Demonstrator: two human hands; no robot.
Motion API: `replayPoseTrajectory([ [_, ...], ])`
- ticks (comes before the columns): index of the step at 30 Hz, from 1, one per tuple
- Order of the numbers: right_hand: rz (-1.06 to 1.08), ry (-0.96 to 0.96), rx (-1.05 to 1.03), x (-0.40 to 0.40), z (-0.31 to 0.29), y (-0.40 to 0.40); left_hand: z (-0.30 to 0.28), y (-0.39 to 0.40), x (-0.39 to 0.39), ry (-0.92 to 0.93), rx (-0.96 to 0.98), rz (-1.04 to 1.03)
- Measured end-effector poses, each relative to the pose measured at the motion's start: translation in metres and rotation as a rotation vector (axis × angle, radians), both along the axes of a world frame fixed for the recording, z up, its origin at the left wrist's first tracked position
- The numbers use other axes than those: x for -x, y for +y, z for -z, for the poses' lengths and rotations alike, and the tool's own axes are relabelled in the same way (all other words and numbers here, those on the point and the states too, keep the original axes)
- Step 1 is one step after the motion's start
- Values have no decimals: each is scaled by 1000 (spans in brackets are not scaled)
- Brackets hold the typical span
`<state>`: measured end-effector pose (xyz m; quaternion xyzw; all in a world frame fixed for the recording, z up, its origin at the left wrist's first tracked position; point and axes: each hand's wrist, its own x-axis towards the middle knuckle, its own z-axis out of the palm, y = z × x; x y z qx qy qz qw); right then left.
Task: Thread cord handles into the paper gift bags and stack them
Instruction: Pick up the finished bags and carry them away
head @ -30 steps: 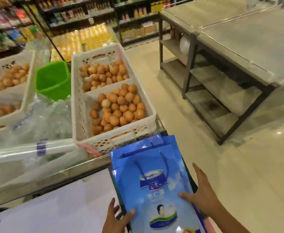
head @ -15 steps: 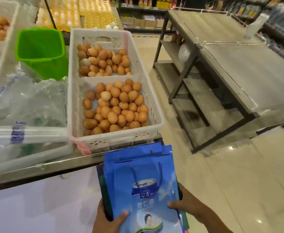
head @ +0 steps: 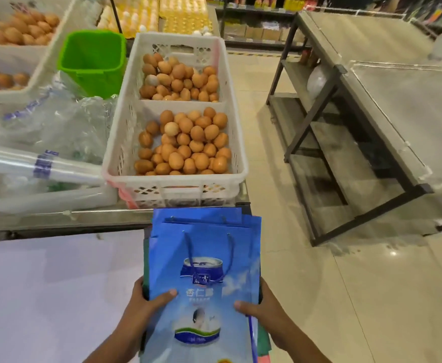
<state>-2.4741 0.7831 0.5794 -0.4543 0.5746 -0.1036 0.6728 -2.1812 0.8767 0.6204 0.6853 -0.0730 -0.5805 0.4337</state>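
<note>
A stack of flat blue paper gift bags (head: 204,260) is held in front of me, low in the middle of the view. A dark blue cord handle (head: 209,255) lies looped on the top bag's face. My left hand (head: 146,305) grips the stack's left edge, thumb on top. My right hand (head: 261,307) grips the right edge the same way. The fingers of both hands are hidden under the bags.
A white crate of brown eggs (head: 175,189) sits just beyond the bags on a metal counter (head: 65,218). A green bucket (head: 94,61), clear plastic bags (head: 44,132) and another egg crate (head: 10,56) lie left. A dark metal shelving table (head: 371,127) stands right across tiled floor (head: 371,284).
Both hands have closed on the stack's edges and squared it up; the right hand went from lying flat on top to gripping the side. The view tilted downward and shifted right.
</note>
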Motion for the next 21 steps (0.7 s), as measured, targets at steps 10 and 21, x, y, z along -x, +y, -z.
replayPoseTrajectory([
  [10, -49, -91, -110, 32, -12, -8, -13, 30, 38, 182, -14, 77],
  [21, -18, -110, -135, 25, -20, 1, -22, 40, 40, 228, -4, -31],
])
